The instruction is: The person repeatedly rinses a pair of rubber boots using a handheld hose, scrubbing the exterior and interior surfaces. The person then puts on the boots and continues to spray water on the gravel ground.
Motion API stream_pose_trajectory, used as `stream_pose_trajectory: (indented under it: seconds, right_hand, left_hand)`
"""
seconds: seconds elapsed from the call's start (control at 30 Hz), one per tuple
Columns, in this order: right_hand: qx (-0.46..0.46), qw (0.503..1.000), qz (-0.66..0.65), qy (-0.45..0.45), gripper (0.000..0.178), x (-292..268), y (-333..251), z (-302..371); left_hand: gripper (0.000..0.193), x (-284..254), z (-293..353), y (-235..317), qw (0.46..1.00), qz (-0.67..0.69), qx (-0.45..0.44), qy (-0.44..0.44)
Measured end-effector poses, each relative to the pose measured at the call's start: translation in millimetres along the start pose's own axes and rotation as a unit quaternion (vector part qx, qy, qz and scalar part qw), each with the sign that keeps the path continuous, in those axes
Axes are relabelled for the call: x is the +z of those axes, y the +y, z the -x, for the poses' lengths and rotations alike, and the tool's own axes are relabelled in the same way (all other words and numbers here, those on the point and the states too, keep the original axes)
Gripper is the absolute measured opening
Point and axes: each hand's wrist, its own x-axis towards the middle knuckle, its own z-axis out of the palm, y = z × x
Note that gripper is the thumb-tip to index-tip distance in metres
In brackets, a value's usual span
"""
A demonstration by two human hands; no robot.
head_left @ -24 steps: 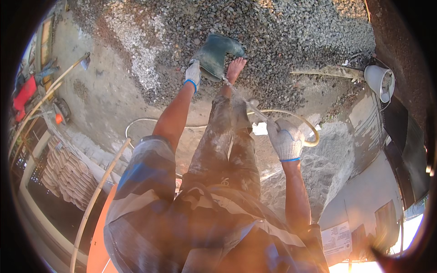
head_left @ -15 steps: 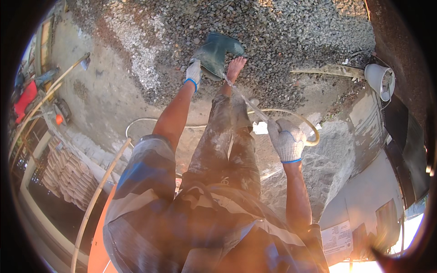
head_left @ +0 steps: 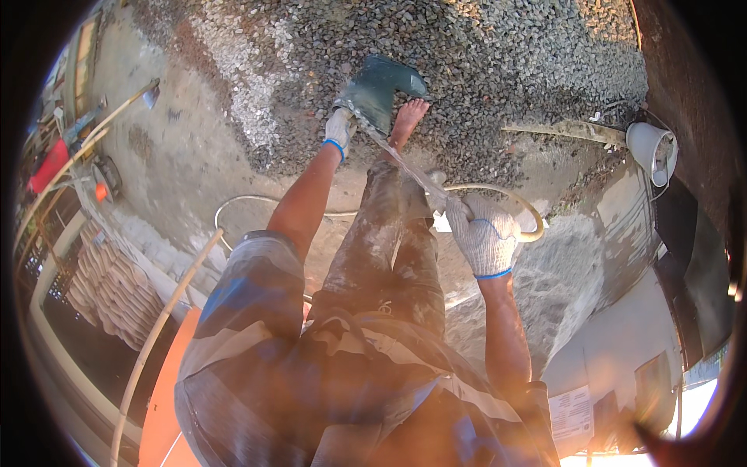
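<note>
A dark green rubber boot (head_left: 375,89) hangs tilted over the gravel, its top edge gripped by my left hand (head_left: 340,128) in a white knit glove with a blue cuff. My right hand (head_left: 482,233), gloved the same way, is closed around a pale hose (head_left: 534,218) near its end. Water (head_left: 408,167) streams from the hose toward the boot's opening. The exact spot where it lands is partly hidden. My bare foot (head_left: 410,117) rests on the gravel beside the boot, below a muddy trouser leg (head_left: 366,226).
Grey gravel (head_left: 498,62) spreads ahead. At the right stand a white bucket (head_left: 650,148) and a wooden plank (head_left: 560,130). A pile of grey sand (head_left: 564,272) lies by my right arm. Long wooden handles (head_left: 167,327) and stacked bags (head_left: 117,288) are at the left.
The boot and my left hand have shifted slightly right. My right hand has moved a little up and left, and the water now lands farther left, nearer my left hand.
</note>
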Motion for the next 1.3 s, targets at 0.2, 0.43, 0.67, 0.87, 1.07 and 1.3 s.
stream_pose_trajectory:
  seconds: [0.2,0.43,0.67,0.87,1.07,1.3]
  right_hand:
    - [-0.013,1.000,0.008,-0.012,0.029,2.8,-7.1,-6.1]
    - [-0.013,0.999,0.028,-0.014,0.029,4.8,-7.3,-4.8]
    - [0.037,0.998,0.049,-0.001,0.032,3.2,18.9,9.1]
    - [0.075,0.994,0.076,-0.003,0.033,5.0,39.6,31.1]
    - [0.079,0.994,0.081,-0.002,0.034,5.3,50.3,46.3]
    - [0.073,0.995,0.064,0.012,0.035,15.8,46.2,45.1]
  left_hand:
    - [0.022,0.3,1.7,-3.0,1.000,0.022,0.002,0.007]
    - [0.019,-8.3,-2.9,-5.0,1.000,0.005,0.011,-0.008]
    - [0.039,-4.4,-9.6,-3.2,0.999,-0.036,-0.003,0.020]
    - [0.049,3.8,-2.2,5.7,0.993,-0.109,-0.038,0.000]
    - [0.061,1.0,-16.1,0.7,0.989,-0.139,-0.037,-0.024]
    - [0.077,19.9,-13.8,-26.6,0.952,-0.217,-0.198,-0.084]
